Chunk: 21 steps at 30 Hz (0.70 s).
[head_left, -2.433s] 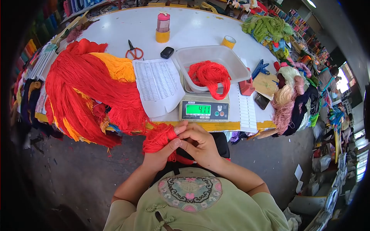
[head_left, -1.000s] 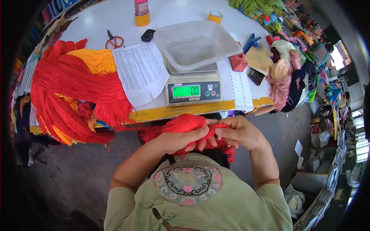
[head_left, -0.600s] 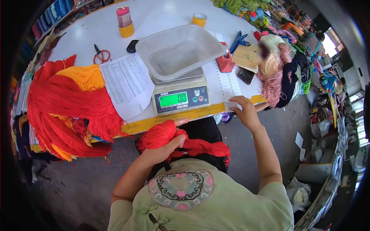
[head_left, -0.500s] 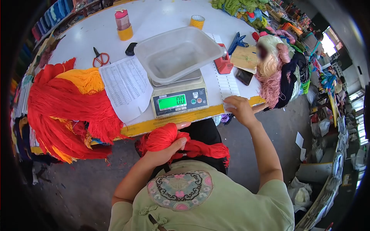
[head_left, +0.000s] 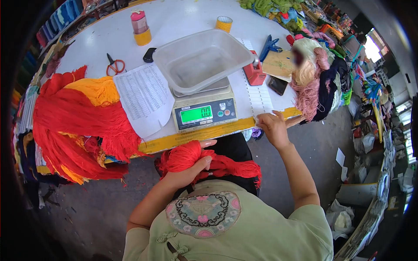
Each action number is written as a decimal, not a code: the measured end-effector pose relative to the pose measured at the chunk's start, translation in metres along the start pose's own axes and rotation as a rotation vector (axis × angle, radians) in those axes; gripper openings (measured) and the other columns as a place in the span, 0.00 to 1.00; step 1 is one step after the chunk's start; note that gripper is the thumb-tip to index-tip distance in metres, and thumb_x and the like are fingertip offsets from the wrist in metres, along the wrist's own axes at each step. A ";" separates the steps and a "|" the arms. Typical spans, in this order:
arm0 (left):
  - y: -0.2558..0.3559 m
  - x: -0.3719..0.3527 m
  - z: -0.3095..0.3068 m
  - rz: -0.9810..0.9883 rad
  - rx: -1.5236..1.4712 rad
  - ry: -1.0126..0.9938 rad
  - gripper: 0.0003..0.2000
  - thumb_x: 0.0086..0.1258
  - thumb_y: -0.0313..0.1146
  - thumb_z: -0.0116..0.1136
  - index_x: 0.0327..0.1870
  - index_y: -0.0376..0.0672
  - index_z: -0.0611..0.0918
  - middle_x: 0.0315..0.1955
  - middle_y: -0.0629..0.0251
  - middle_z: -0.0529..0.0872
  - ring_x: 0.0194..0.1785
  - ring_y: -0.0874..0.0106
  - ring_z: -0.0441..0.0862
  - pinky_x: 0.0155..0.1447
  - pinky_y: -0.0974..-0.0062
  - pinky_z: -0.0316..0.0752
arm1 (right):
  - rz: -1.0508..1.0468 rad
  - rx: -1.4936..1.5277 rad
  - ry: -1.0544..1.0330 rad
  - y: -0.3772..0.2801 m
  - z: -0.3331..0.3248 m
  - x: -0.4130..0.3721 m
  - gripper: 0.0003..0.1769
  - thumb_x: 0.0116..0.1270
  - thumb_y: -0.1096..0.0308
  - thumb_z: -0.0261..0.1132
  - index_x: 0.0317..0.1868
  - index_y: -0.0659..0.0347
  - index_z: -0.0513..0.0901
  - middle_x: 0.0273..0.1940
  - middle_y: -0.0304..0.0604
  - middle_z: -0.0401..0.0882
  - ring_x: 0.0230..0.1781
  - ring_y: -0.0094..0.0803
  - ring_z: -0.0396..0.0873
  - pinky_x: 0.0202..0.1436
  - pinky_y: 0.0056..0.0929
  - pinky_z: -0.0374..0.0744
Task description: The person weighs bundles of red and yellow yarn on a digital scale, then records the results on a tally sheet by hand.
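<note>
My left hand [head_left: 190,170] is wrapped round a red yarn skein [head_left: 182,157] above my lap, below the table's edge. At the yellow front edge, my right hand [head_left: 273,127] pinches the near end of a strip of white labels [head_left: 260,99]. That strip runs back beside a red dispenser [head_left: 254,74]. Between the two hands and farther back stands a digital scale [head_left: 204,114] reading 0.0, with an empty translucent tub [head_left: 202,58] on its pan. A printed sheet [head_left: 143,98] lies left of the scale.
Red yarn [head_left: 74,117] and orange yarn [head_left: 96,90] are heaped at the left. Scissors [head_left: 115,66], a pink bottle [head_left: 139,24], a tape roll [head_left: 224,24], a phone [head_left: 277,85] and mixed yarn [head_left: 307,102] lie on the table [head_left: 183,18]. A person [head_left: 359,41] is at far right.
My right hand has its fingers drawn together more at the end of the label strip. My left hand keeps hold of the red skein. The view has shifted slightly.
</note>
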State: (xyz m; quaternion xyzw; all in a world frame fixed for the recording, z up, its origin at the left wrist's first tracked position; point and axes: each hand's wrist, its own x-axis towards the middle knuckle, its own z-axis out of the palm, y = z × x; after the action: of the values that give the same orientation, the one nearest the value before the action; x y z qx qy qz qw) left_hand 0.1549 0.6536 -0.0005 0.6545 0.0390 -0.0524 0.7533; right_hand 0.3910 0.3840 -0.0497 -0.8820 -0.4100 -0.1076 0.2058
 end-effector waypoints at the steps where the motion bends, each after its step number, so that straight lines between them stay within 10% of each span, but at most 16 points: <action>1: -0.002 0.000 -0.001 0.033 -0.008 0.019 0.25 0.76 0.33 0.56 0.73 0.38 0.69 0.28 0.74 0.80 0.27 0.87 0.70 0.32 0.85 0.67 | 0.002 0.008 0.059 -0.013 -0.006 -0.001 0.09 0.58 0.70 0.74 0.37 0.55 0.81 0.42 0.39 0.85 0.46 0.40 0.82 0.64 0.42 0.71; 8: 0.001 0.007 0.004 0.231 0.196 0.014 0.37 0.71 0.35 0.64 0.79 0.41 0.59 0.37 0.66 0.83 0.45 0.75 0.80 0.59 0.72 0.72 | 0.541 1.711 -0.263 -0.171 -0.040 0.010 0.07 0.66 0.74 0.72 0.39 0.59 0.80 0.46 0.37 0.80 0.44 0.22 0.78 0.51 0.22 0.77; 15: 0.010 -0.003 0.004 0.192 0.223 0.137 0.36 0.71 0.26 0.60 0.79 0.43 0.58 0.30 0.69 0.84 0.35 0.81 0.80 0.45 0.77 0.76 | 0.621 1.689 -0.431 -0.180 0.001 0.013 0.11 0.71 0.68 0.70 0.47 0.60 0.77 0.38 0.33 0.79 0.39 0.19 0.76 0.46 0.20 0.75; 18: 0.006 -0.007 -0.002 0.167 0.182 0.150 0.35 0.71 0.24 0.58 0.79 0.43 0.59 0.28 0.69 0.83 0.33 0.81 0.79 0.42 0.78 0.76 | 0.346 1.471 -0.394 -0.182 0.010 0.015 0.14 0.74 0.66 0.66 0.54 0.60 0.73 0.36 0.32 0.78 0.38 0.18 0.76 0.47 0.19 0.75; 21: 0.011 -0.009 -0.008 0.132 0.092 0.109 0.35 0.71 0.24 0.58 0.78 0.42 0.59 0.27 0.70 0.82 0.33 0.82 0.79 0.41 0.79 0.75 | 0.359 1.511 -0.774 -0.174 -0.012 0.024 0.17 0.77 0.67 0.63 0.59 0.60 0.69 0.33 0.31 0.75 0.36 0.15 0.73 0.43 0.19 0.74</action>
State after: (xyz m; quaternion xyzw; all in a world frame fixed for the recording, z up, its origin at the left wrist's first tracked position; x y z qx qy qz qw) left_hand 0.1472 0.6634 0.0108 0.6914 0.0345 0.0313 0.7210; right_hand 0.2723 0.4956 0.0172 -0.5348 -0.2675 0.5354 0.5965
